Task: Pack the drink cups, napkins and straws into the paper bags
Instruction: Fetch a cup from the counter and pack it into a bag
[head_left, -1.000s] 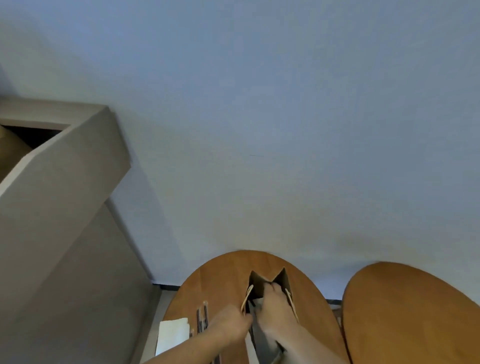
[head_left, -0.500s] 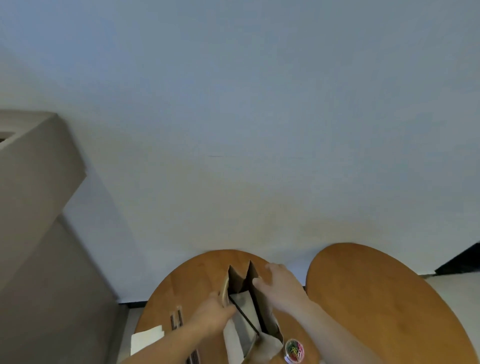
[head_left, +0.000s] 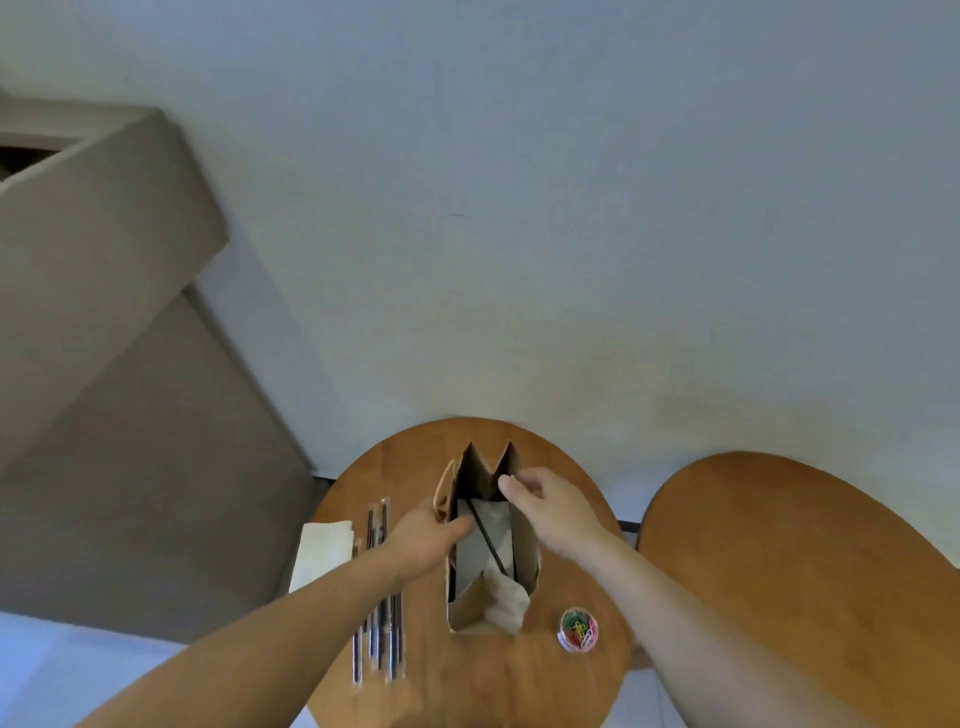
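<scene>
A brown paper bag (head_left: 470, 605) stands open on the round wooden table (head_left: 467, 675). Inside it I see a white cup lid with a black straw (head_left: 485, 540) and a crumpled napkin (head_left: 506, 597) at the near end. My left hand (head_left: 423, 540) grips the bag's left rim. My right hand (head_left: 553, 512) holds the right rim, thumb over the opening. Several wrapped black straws (head_left: 379, 639) lie left of the bag, partly under my left forearm. A stack of white napkins (head_left: 324, 551) lies at the table's left edge.
A small clear tub of coloured paper clips (head_left: 578, 629) stands right of the bag. A second round wooden table (head_left: 805, 571) sits to the right. A grey wall is behind, with a beige staircase structure (head_left: 104, 312) on the left.
The view has tilted down, showing more of the table, the straws and the clip tub. Both hands have spread the bag's mouth wider; the right hand went from inside the opening to the right rim.
</scene>
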